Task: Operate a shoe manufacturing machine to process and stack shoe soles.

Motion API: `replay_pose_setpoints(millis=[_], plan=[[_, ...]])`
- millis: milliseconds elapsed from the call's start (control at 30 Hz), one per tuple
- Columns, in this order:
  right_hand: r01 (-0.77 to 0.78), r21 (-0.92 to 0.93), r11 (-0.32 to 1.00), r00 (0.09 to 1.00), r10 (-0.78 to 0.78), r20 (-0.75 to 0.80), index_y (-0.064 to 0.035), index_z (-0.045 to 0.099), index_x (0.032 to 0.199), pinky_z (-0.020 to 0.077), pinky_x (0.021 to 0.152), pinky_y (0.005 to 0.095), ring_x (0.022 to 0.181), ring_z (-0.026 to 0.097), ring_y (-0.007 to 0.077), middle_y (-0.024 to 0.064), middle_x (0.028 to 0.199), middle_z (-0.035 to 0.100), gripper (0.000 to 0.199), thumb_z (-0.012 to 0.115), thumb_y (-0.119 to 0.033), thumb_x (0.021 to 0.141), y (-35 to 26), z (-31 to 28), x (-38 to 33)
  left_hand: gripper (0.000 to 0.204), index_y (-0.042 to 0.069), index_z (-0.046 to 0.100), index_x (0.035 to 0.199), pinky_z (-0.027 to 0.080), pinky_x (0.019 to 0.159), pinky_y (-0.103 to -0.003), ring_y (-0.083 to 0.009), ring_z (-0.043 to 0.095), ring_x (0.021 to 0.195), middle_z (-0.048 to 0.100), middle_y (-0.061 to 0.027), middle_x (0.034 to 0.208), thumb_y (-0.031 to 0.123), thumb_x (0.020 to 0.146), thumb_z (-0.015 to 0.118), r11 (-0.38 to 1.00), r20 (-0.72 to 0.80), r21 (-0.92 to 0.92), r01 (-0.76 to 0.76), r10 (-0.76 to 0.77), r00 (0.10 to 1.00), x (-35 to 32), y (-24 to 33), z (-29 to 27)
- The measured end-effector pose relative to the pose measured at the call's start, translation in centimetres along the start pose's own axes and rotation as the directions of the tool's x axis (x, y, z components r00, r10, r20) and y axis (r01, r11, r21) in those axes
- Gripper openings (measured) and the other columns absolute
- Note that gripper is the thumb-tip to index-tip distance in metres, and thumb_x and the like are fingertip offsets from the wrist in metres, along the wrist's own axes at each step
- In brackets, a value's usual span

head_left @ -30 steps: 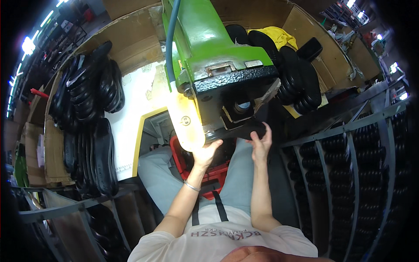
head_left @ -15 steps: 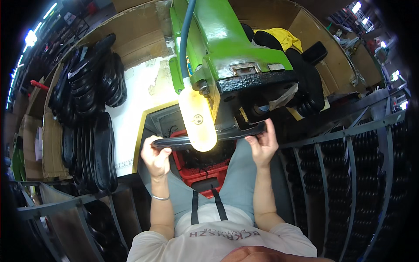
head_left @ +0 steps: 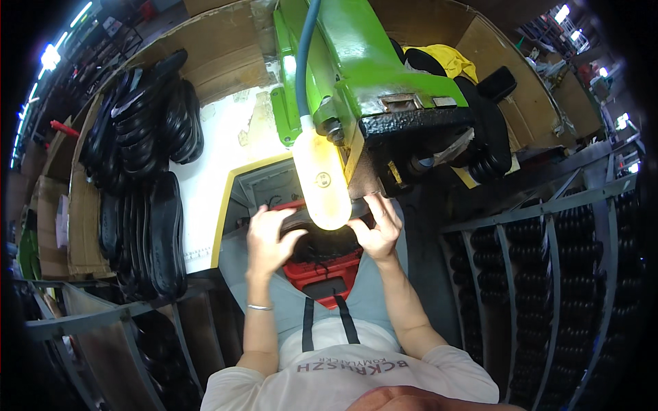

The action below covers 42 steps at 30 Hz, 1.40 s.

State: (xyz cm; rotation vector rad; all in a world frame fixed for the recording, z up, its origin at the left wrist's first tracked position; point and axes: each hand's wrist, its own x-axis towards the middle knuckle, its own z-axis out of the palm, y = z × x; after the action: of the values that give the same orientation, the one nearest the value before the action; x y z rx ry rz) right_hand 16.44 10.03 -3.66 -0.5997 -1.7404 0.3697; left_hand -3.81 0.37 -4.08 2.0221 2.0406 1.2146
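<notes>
A black shoe sole [head_left: 296,218] spans the gap between my hands, below the head of a green machine [head_left: 404,103]. A lit lamp [head_left: 322,181] hides its middle. My left hand [head_left: 269,240] curves round the sole's left end, thumb and fingers on either side. Close under the machine head, my right hand [head_left: 379,229] grips the other end with thumb below and fingers raised. The fingertips of that hand are partly hidden against the machine's dark underside.
Stacked black soles [head_left: 147,226] lie on a white table [head_left: 219,144] at left. A red basket [head_left: 322,274] sits between my knees. Metal racks [head_left: 555,288] of black soles stand at right, another rack [head_left: 123,315] at left. Cardboard [head_left: 219,51] walls the back.
Both hands have come closer together, the right moving left and the left slightly right. The sole, plainly visible across before, is now mostly hidden behind the lamp and hands.
</notes>
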Motion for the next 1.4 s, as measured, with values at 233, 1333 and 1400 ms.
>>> replay_pose_setpoints(millis=[233, 1333, 1400], plan=[[-0.189, 0.213, 0.959, 0.981, 0.192, 0.008, 0.0042, 0.057, 0.119, 0.0492, 0.086, 0.0356, 0.099, 0.062, 0.0299, 0.0183, 0.112, 0.062, 0.056, 0.082, -0.012, 0.072, 2.9, 0.6, -3.2, 0.039, 0.001, 0.065, 0.102, 0.049, 0.088, -0.033, -0.0212, 0.064, 0.091, 0.068, -0.01, 0.093, 0.006, 0.067, 0.081, 0.793, -0.166, -0.603, 0.091, -0.236, 0.958, 1.4, 3.5, 7.3], [-0.444, 0.406, 0.799, 0.88, 0.475, 0.026, 0.0034, 0.054, 0.114, 0.0423, 0.09, 0.0289, 0.098, 0.052, 0.0169, 0.0072, 0.108, 0.05, 0.064, 0.086, -0.005, 0.06, 3.8, -3.8, -0.4, 0.049, 0.003, 0.056, 0.099, 0.05, 0.082, -0.03, -0.0176, 0.06, 0.089, 0.062, -0.0089, 0.096, 0.01, 0.062, 0.088, 0.351, -0.144, -0.936, 0.017, -0.429, 0.892, -3.3, -0.2, 0.7], [-0.467, 0.45, 0.761, 0.848, 0.53, -0.016, 0.002, 0.053, 0.117, 0.0415, 0.091, 0.0284, 0.1, 0.052, 0.0166, 0.0074, 0.11, 0.052, 0.065, 0.088, -0.011, 0.063, 5.9, -5.5, -1.4, 0.051, 0.001, 0.057, 0.101, 0.051, 0.082, -0.029, -0.0167, 0.061, 0.089, 0.063, -0.0089, 0.096, 0.011, 0.062, 0.088, 0.447, -0.106, -0.891, 0.079, -0.375, 0.921, -2.1, 2.4, 1.8]])
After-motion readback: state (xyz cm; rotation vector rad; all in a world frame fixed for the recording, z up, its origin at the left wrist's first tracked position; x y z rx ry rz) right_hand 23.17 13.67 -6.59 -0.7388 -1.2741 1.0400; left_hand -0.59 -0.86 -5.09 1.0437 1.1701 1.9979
